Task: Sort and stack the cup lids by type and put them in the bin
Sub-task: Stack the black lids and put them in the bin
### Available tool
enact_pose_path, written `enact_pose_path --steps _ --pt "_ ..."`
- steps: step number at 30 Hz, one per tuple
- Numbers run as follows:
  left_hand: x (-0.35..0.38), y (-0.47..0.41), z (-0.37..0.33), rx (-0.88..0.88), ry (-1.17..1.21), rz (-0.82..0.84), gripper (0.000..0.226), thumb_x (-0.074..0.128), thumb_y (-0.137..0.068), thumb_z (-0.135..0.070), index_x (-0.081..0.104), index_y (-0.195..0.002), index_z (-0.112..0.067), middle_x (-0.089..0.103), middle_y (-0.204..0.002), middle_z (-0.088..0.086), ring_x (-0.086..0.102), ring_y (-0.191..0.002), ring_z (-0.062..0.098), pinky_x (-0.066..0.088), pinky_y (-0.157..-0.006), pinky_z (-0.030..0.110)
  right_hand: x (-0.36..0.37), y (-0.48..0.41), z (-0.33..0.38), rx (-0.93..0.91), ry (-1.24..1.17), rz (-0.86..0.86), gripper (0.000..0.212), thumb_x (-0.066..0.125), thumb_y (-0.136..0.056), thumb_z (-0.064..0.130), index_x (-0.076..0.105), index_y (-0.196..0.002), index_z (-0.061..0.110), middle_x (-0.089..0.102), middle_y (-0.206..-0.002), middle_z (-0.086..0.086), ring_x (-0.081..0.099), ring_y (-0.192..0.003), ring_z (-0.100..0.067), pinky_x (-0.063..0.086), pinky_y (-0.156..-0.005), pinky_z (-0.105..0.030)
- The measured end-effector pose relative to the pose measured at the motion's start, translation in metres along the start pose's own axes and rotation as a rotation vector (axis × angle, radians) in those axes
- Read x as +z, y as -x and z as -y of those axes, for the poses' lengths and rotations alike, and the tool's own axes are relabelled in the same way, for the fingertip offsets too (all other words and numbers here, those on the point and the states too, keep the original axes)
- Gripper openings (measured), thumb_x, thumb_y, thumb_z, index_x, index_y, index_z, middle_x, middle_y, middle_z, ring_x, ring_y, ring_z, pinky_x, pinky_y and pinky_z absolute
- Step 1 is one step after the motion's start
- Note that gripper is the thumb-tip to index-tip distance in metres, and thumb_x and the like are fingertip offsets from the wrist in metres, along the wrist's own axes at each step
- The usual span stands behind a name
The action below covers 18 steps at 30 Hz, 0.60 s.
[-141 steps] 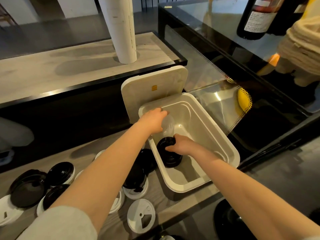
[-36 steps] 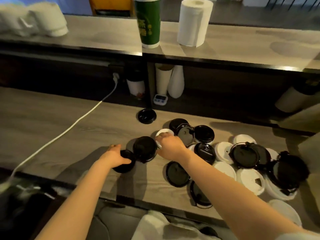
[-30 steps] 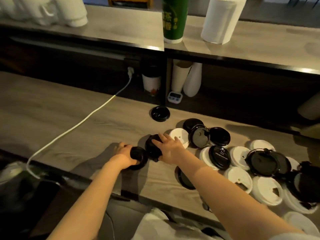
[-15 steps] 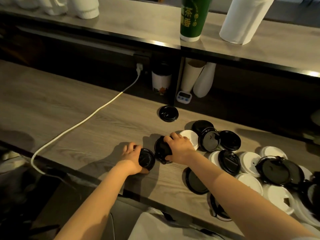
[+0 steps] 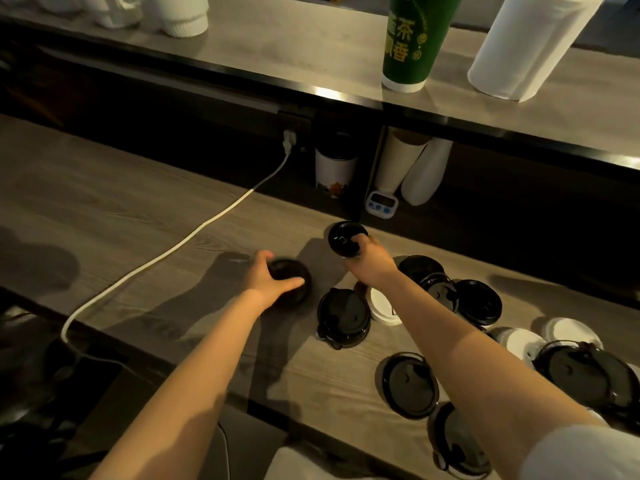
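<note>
The left hand point(image 5: 268, 284) curls round a small black lid point(image 5: 287, 270) on the tabletop point(image 5: 138, 220). The right hand point(image 5: 372, 263) pinches the rim of the far black lid point(image 5: 343, 239), which is tipped up. I think these two match, so set one on the other, same side up, rims lined up. Both are round and dark. Other lids point(image 5: 346, 318) lie to the right.
</note>
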<state>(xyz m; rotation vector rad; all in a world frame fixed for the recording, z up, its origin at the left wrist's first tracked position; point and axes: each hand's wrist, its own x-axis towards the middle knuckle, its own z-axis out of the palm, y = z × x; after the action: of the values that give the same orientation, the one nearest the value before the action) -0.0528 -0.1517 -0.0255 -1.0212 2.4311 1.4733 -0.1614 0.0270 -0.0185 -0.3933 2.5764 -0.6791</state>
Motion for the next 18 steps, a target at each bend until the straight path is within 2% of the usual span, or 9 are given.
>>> enact_pose_path --steps 4,7,10,15,18 --pt "0.004 -0.018 0.003 -0.068 0.192 -0.057 0.043 0.067 -0.081 -0.005 0.049 -0.12 -0.007 0.052 -0.128 0.016 0.051 -0.115 0.031 0.042 -0.084 0.03 0.001 -0.027 0.003 0.011 0.149 0.05 0.072 0.058 -0.088 0.024 0.02 -0.149 0.021 0.018 -0.155 -0.01 0.021 -0.141 -0.032 0.032 -0.111 -0.044" --pt "0.005 -0.029 0.003 -0.141 0.341 -0.063 0.044 0.065 -0.082 0.0 0.049 -0.123 -0.004 0.053 -0.129 0.018 0.052 -0.117 0.031 0.044 -0.088 0.032 0.003 -0.043 0.006 0.012 0.278 0.134 0.08 0.06 -0.088 0.027 0.009 -0.15 0.03 0.001 -0.159 -0.004 0.006 -0.145 -0.031 0.025 -0.114 -0.05" --pt "0.005 -0.038 0.0 -0.153 0.385 -0.041 0.049 0.065 -0.083 -0.002 0.049 -0.128 -0.003 0.053 -0.13 0.017 0.051 -0.12 0.031 0.044 -0.098 0.037 0.005 -0.055 0.007 0.031 0.345 0.208 0.082 0.061 -0.089 0.029 0.006 -0.15 0.034 -0.006 -0.16 -0.003 0.0 -0.145 -0.033 0.022 -0.113 -0.052" --pt "0.008 -0.045 -0.013 -0.184 0.435 -0.027 0.034 0.063 -0.086 -0.008 0.056 -0.119 -0.006 0.061 -0.119 0.015 0.058 -0.106 0.028 0.047 -0.082 0.034 0.009 -0.057 0.006 -0.022 0.349 0.092 0.069 0.065 -0.086 0.03 0.025 -0.141 0.026 0.018 -0.149 -0.012 0.024 -0.134 -0.039 0.039 -0.102 -0.05" --pt "0.011 -0.044 -0.022 -0.213 0.454 -0.025 0.03 0.06 -0.088 -0.009 0.055 -0.117 -0.007 0.06 -0.115 0.013 0.056 -0.106 0.027 0.046 -0.083 0.036 0.009 -0.052 0.003 -0.089 0.281 0.009 0.069 0.067 -0.083 0.034 0.029 -0.139 0.025 0.028 -0.14 -0.012 0.033 -0.128 -0.036 0.041 -0.099 -0.047"
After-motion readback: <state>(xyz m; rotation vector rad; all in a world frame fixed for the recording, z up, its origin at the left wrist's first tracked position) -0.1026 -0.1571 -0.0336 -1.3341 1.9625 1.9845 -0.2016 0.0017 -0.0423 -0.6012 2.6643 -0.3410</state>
